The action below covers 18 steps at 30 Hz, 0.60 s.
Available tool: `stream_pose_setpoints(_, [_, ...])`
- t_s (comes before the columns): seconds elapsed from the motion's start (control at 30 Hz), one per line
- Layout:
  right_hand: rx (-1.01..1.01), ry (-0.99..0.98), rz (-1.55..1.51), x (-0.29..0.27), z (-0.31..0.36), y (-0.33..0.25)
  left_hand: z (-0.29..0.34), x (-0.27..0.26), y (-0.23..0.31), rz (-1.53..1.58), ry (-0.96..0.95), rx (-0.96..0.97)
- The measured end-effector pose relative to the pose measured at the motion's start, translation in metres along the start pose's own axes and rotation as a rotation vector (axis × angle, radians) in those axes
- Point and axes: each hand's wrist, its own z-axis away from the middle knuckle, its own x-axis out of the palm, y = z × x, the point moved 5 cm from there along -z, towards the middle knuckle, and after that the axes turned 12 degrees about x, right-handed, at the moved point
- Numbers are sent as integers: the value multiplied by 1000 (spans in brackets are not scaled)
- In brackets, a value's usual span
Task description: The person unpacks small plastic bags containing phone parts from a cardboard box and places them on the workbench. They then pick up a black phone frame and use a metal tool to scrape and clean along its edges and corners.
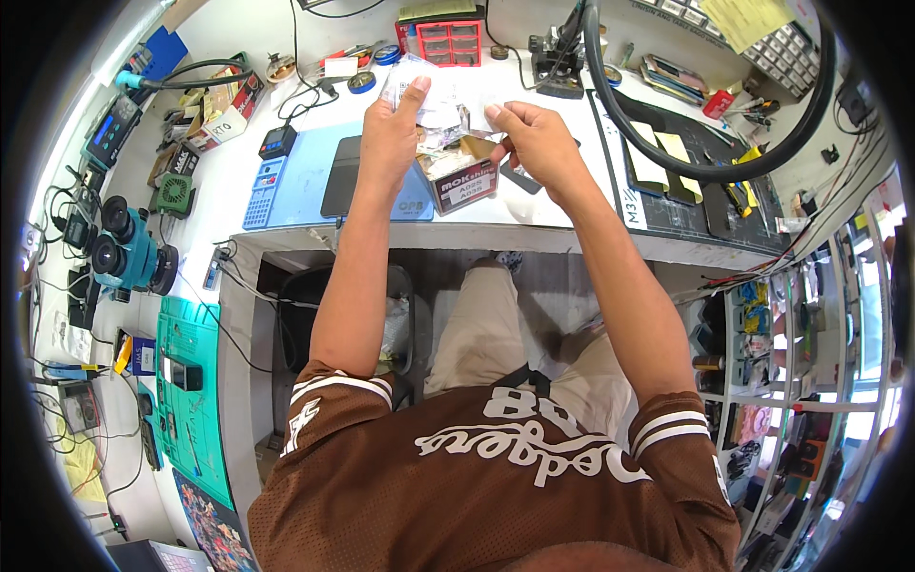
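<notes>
My left hand [393,135] pinches a clear plastic bag [412,76] between thumb and fingers, above the far side of the workbench. Opposite it, my right hand [536,141] is closed with thumb and fingertips on a whitish, see-through piece of plastic; whether this is part of the same bag I cannot tell. Below and between the hands stands a small open cardboard box [464,186], dark red with a white label. Small packets with shiny parts show at its top, partly covered by the plastic. Beside the box, partly under my right hand, lies a dark phone-shaped item [520,179].
A dark tablet-like slab [343,179] lies on a blue mat [300,172] to the left. A black hoop-shaped lamp [705,175] arches over the black mat [753,214] at right. A teal microscope [129,250] and green mat [195,381] occupy the left bench. Red drawers [450,44] stand behind.
</notes>
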Motion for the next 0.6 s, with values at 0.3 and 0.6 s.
stream_pose_setpoints(0.3, [-42,-1,18,1,-13,-7,-13,-5,-6,61,-17,40])
stream_pose_setpoints(0.6, [-87,96,221,16,-25,-9,-19,-16,-5,41,90,9])
